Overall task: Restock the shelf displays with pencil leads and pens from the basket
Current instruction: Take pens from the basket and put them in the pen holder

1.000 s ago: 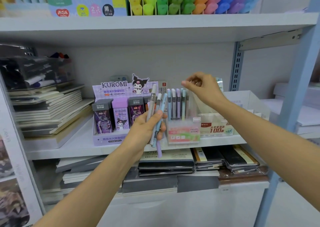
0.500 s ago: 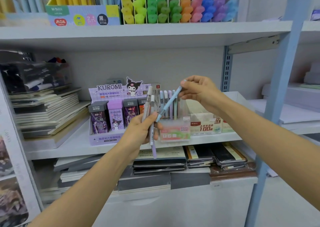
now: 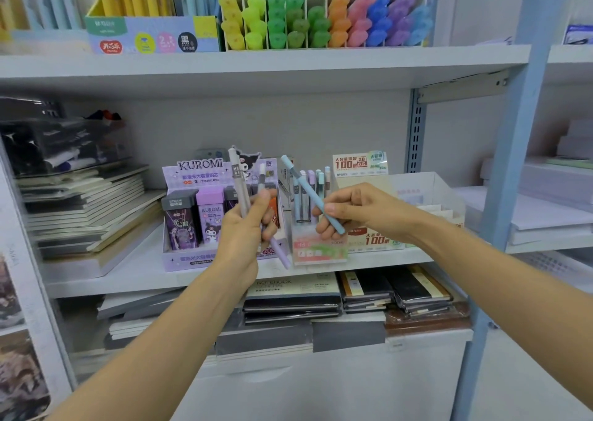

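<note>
My left hand grips a small bunch of pastel pens, upright, in front of the purple Kuromi lead display box. My right hand pinches a single light blue pen, tilted with its top to the upper left. It is just in front of a clear pen holder that stands on the middle shelf with several pastel pens upright in it. The basket is out of sight.
A lead box marked 100 and a clear bin sit to the right of the holder. Notebook stacks fill the shelf's left. Highlighters line the upper shelf. A blue upright post stands at right.
My right hand has pulled the blue pen out of the bunch in my left hand and drawn it right and down toward the clear holder. The camera has moved closer.
</note>
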### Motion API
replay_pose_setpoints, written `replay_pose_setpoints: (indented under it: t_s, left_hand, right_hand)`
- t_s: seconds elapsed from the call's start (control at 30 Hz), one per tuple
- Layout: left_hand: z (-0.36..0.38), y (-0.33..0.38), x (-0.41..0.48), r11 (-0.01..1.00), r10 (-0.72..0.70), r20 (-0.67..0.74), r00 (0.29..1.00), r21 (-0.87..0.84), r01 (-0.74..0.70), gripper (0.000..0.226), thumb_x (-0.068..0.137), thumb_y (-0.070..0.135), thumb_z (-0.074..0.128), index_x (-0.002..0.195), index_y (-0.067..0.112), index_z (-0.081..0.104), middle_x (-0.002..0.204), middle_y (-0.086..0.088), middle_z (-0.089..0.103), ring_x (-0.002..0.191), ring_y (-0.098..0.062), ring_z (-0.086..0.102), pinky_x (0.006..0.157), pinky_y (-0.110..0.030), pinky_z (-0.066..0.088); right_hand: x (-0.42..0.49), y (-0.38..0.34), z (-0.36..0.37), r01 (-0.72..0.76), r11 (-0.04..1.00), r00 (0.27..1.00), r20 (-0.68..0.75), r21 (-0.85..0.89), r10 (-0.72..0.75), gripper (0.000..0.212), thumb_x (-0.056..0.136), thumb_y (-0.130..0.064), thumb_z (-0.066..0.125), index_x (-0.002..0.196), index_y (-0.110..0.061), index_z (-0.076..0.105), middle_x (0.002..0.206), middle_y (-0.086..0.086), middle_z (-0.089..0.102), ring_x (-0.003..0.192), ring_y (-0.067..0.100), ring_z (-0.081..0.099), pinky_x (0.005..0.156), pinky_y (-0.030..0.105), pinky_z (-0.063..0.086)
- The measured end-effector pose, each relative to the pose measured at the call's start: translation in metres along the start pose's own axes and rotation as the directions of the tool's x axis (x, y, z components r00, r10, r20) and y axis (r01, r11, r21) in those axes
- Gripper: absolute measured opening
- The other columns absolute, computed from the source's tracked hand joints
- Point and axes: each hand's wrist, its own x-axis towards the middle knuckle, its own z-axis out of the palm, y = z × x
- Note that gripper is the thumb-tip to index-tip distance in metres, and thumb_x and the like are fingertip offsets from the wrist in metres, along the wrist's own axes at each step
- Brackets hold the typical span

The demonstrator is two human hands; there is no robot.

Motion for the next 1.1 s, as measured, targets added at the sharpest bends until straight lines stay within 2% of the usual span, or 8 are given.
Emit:
replay_pose_setpoints:
  t_s: [0.17, 0.3, 0.4, 0.5, 0.63, 0.77, 1.0, 1.1]
  left_hand:
    - [0.01, -0.006, -0.003, 1.0, -0.01, 0.049, 0.999, 0.018, 0.009, 0.026, 0.086, 0.024, 0.071, 0.068, 0.016, 0.055, 0.051, 0.005, 0.036, 0.042, -0.009, 0.029, 0.037, -0.016, 0.029]
    - [0.014, -0.007, -0.002, 0.999, 0.0, 0.052, 0.999, 0.047, -0.002, 0.033, 0.083, 0.025, 0.074, 0.057, 0.021, 0.054, 0.047, 0.007, 0.038, 0.039, -0.008, 0.03, 0.037, -0.015, 0.03]
    - [0.013, -0.006, -0.001, 0.997, 0.01, 0.061, 0.998, 0.071, -0.015, 0.033, 0.084, 0.021, 0.073, 0.052, 0.024, 0.065, 0.045, 0.008, 0.04, 0.038, -0.007, 0.029, 0.037, -0.014, 0.03]
    - [0.017, -0.006, -0.003, 0.991, 0.025, 0.086, 0.996, 0.126, -0.035, 0.009, 0.085, 0.018, 0.072, 0.079, 0.012, 0.07, 0.046, 0.007, 0.039, 0.038, -0.007, 0.029, 0.037, -0.016, 0.031]
    - [0.02, -0.008, -0.004, 0.985, 0.022, 0.09, 0.996, 0.17, -0.037, 0.02, 0.085, 0.018, 0.072, 0.09, 0.0, 0.064, 0.049, 0.003, 0.036, 0.038, -0.009, 0.028, 0.037, -0.017, 0.03]
    - [0.02, -0.006, -0.003, 0.985, 0.023, 0.104, 0.994, 0.167, -0.04, 0.018, 0.087, 0.022, 0.07, 0.083, 0.007, 0.061, 0.05, 0.004, 0.036, 0.038, -0.007, 0.027, 0.038, -0.016, 0.03]
    - [0.01, -0.005, 0.005, 0.992, -0.073, 0.092, 0.993, 0.11, 0.062, 0.023, 0.097, 0.036, 0.054, 0.088, 0.015, 0.056, 0.053, 0.007, 0.039, 0.041, -0.008, 0.029, 0.036, -0.015, 0.028]
    - [0.006, -0.008, 0.007, 0.992, -0.058, 0.106, 0.993, 0.117, 0.045, 0.025, 0.096, 0.038, 0.055, 0.09, 0.014, 0.058, 0.055, 0.006, 0.042, 0.042, -0.009, 0.031, 0.039, -0.016, 0.032]
  right_hand:
    - [0.003, 0.005, 0.013, -0.02, 1.0, 0.984, 0.18, 0.022, 0.015, 0.026, 0.101, -0.019, 0.048, 0.116, -0.007, 0.064, 0.102, 0.008, 0.074, 0.096, 0.023, 0.071, 0.083, 0.027, 0.056]
    - [0.004, 0.003, 0.017, -0.042, 0.999, 0.975, 0.217, -0.001, 0.041, 0.025, 0.101, -0.018, 0.048, 0.117, -0.009, 0.065, 0.11, 0.013, 0.072, 0.101, 0.025, 0.069, 0.086, 0.028, 0.056]
    - [0.008, -0.007, 0.018, 0.041, 0.993, 0.998, -0.041, -0.106, -0.046, 0.024, 0.097, -0.024, 0.056, 0.11, -0.008, 0.067, 0.097, 0.006, 0.075, 0.088, 0.02, 0.072, 0.075, 0.026, 0.058]
    - [0.017, -0.019, 0.018, 0.156, 0.987, 0.934, -0.318, -0.043, -0.162, 0.026, 0.089, -0.025, 0.067, 0.103, -0.004, 0.066, 0.086, 0.009, 0.073, 0.073, 0.019, 0.07, 0.066, 0.028, 0.058]
    - [0.025, -0.027, 0.02, 0.159, 0.985, 0.934, -0.312, -0.066, -0.172, 0.016, 0.084, -0.016, 0.073, 0.097, -0.008, 0.068, 0.077, 0.004, 0.071, 0.065, 0.012, 0.067, 0.061, 0.022, 0.055]
    - [0.023, -0.033, 0.011, 0.143, 0.985, 0.933, -0.318, -0.099, -0.167, 0.02, 0.088, -0.012, 0.068, 0.107, -0.004, 0.068, 0.085, 0.01, 0.07, 0.071, 0.015, 0.066, 0.07, 0.024, 0.056]
    - [0.025, -0.036, -0.032, 0.14, 0.953, 0.698, -0.656, -0.269, -0.287, 0.021, 0.094, -0.006, 0.059, 0.113, 0.001, 0.063, 0.101, 0.022, 0.068, 0.085, 0.022, 0.067, 0.073, 0.019, 0.056]
    - [0.035, -0.016, -0.032, 0.057, 0.934, 0.702, -0.651, -0.353, -0.289, 0.019, 0.094, -0.008, 0.06, 0.112, -0.002, 0.065, 0.1, 0.019, 0.069, 0.091, 0.026, 0.067, 0.071, 0.013, 0.053]
